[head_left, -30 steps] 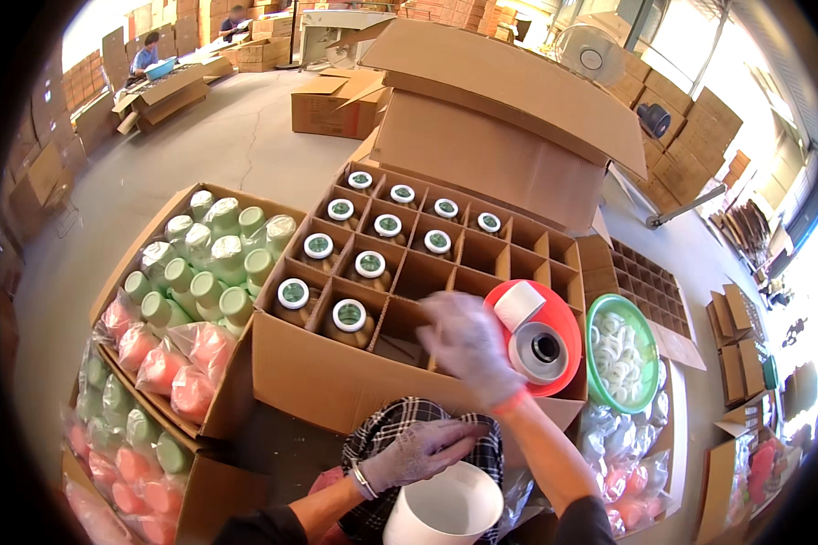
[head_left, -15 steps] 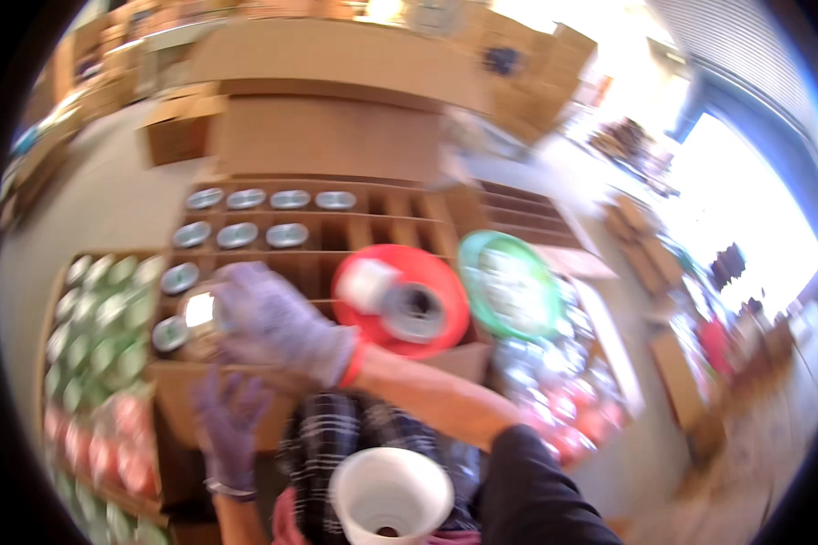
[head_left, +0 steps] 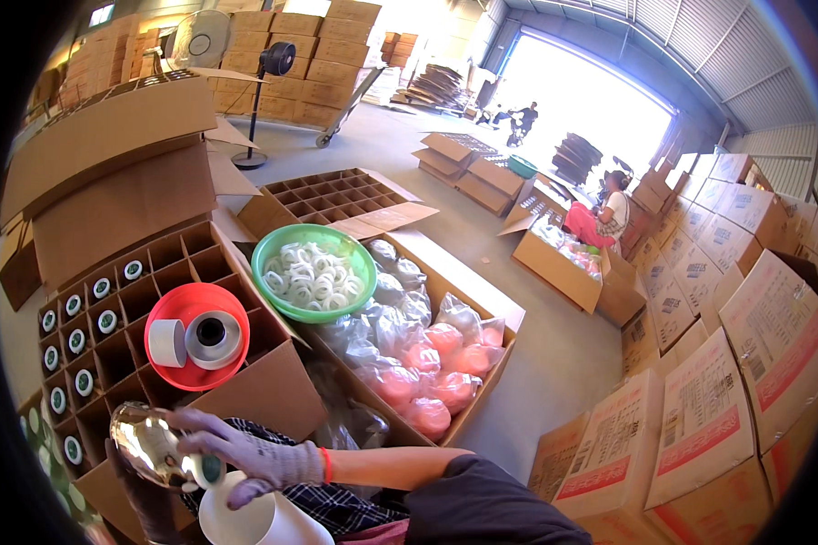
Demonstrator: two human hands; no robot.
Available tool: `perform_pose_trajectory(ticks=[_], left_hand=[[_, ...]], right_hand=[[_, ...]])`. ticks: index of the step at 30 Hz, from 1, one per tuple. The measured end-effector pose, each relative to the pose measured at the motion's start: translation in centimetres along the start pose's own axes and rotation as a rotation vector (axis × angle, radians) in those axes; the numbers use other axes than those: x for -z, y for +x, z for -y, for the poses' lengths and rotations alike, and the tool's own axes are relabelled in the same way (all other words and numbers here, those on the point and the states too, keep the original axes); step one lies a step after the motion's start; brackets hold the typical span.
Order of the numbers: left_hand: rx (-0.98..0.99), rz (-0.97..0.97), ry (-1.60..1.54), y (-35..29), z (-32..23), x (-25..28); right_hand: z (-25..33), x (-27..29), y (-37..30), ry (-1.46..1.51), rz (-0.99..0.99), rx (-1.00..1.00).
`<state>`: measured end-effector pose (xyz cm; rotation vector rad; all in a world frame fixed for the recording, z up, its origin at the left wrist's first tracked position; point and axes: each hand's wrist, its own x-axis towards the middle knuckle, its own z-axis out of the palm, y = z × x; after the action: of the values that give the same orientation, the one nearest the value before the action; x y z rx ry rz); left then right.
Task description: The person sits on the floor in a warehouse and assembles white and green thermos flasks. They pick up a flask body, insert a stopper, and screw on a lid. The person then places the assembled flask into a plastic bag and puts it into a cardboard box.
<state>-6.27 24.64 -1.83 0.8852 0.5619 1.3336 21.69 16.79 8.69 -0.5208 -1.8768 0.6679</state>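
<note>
A shiny silvered bottle (head_left: 145, 440), like a flask's glass liner, lies tilted at the near edge of the divided carton (head_left: 273, 391). My left hand (head_left: 150, 500), gloved and in shadow, supports it from below; its fingers are partly hidden. Over the bottle's right end reach the fingers of my gloved right hand (head_left: 254, 454), beside a pale green round end piece (head_left: 211, 469). Just below, a white cylindrical cup (head_left: 259, 520) sits at my lap. A red bowl (head_left: 195, 374) on the carton's dividers holds a white tube (head_left: 166, 342) and a white ring-shaped part (head_left: 218, 339).
Several round-topped pieces (head_left: 76, 341) fill cells at the carton's left. A green basin (head_left: 273, 300) of white rings rests beside a box of bagged pink and clear parts (head_left: 400, 372). Stacked cartons (head_left: 700, 436) stand right; another person (head_left: 600, 218) sits farther back.
My view has swung to the right. My right hand has come from over the carton's front left cells to the bottle at its near edge, where my left hand now meets it.
</note>
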Motion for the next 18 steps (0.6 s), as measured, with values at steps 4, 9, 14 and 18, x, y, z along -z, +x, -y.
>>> perform_pose_trajectory(ticks=[4,9,14,18], left_hand=[[-0.008,0.276,0.267,1.4,-2.3,-3.9],[0.162,0.480,0.643,-0.8,-4.3,-9.3],[0.169,0.606,0.902,-5.7,-8.1,-12.8],[0.245,0.591,0.973,-8.9,-9.5,-10.4]], right_hand=[[-0.3,1.4,-4.8,0.178,0.050,-0.227],[-0.8,-0.8,-10.6,0.125,-0.149,-0.430],[2.1,-2.0,-14.2,0.077,-0.134,-0.450],[6.6,-0.9,-15.4,0.045,-0.011,-0.587]])
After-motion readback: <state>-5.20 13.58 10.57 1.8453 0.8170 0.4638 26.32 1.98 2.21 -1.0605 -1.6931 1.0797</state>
